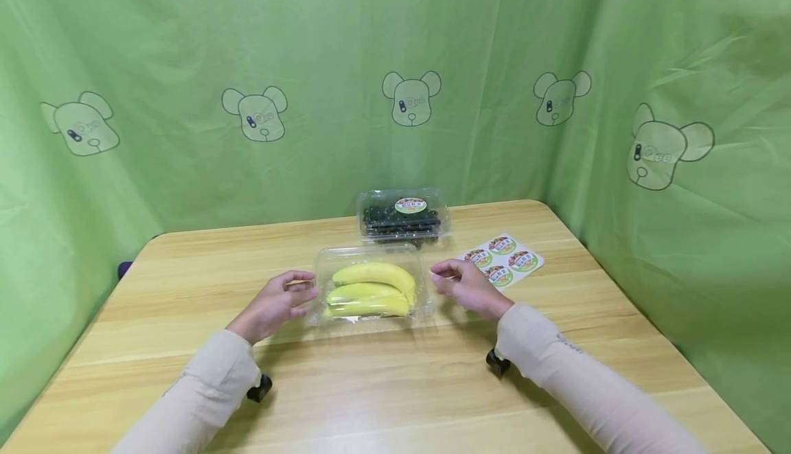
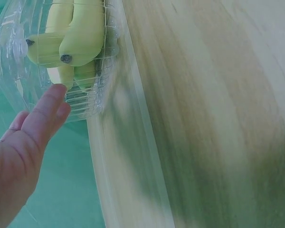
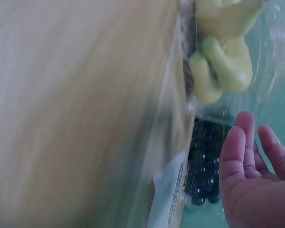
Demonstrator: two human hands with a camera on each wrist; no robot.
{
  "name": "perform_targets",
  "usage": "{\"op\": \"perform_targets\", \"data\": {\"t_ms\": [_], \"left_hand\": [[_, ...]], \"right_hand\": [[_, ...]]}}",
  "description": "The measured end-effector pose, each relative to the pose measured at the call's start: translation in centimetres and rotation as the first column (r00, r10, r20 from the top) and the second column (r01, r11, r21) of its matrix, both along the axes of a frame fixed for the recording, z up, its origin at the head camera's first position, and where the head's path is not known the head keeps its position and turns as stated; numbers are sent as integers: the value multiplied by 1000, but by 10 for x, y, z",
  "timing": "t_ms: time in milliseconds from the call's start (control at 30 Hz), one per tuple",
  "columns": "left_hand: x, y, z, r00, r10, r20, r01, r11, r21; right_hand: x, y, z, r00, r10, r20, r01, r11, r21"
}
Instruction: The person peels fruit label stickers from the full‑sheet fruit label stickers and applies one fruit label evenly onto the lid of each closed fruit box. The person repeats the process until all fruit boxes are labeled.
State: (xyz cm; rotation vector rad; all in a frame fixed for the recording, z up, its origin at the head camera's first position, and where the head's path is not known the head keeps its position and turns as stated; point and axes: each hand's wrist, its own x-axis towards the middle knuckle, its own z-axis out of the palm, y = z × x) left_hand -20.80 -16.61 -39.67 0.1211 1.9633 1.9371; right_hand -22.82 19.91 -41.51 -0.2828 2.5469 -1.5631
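Observation:
A clear plastic clamshell box (image 1: 371,255) with several yellow bananas (image 1: 373,274) inside lies on the table in front of me. At its left end is my left hand (image 1: 274,305), fingers extended, the fingertips right at the box wall in the left wrist view (image 2: 35,126). On the opposite side, my right hand (image 1: 466,286) hovers by the box's right end with loosely bent fingers and nothing between them. The right wrist view shows those fingers (image 3: 233,154) a little apart from the bananas' box.
Behind the bananas stands a second clear box (image 1: 371,200) of dark grapes (image 3: 206,164), with a round label (image 1: 410,205) on its lid. A sheet of round fruit stickers (image 1: 522,262) lies to the right. Green curtains (image 1: 309,28) surround the wooden table (image 1: 383,392).

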Motion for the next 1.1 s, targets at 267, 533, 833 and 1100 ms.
{"op": "perform_targets", "data": {"t_ms": [267, 533, 833, 1100], "left_hand": [[0, 0, -1, 1000, 3, 1, -3, 1000, -12], [-1, 2, -2, 1000, 21, -9, -21, 1000, -20], [-2, 2, -3, 999, 35, -12, -35, 999, -38], [0, 3, -1, 999, 45, -12, -45, 998, -37]], "right_hand": [[-6, 19, -1, 995, -7, -103, 30, 976, 217], [-12, 31, -4, 985, 40, -167, 23, 934, 357], [-19, 41, -1, 985, 87, -148, 3, 854, 521], [-24, 52, -4, 985, 93, -147, 6, 824, 566]]}}
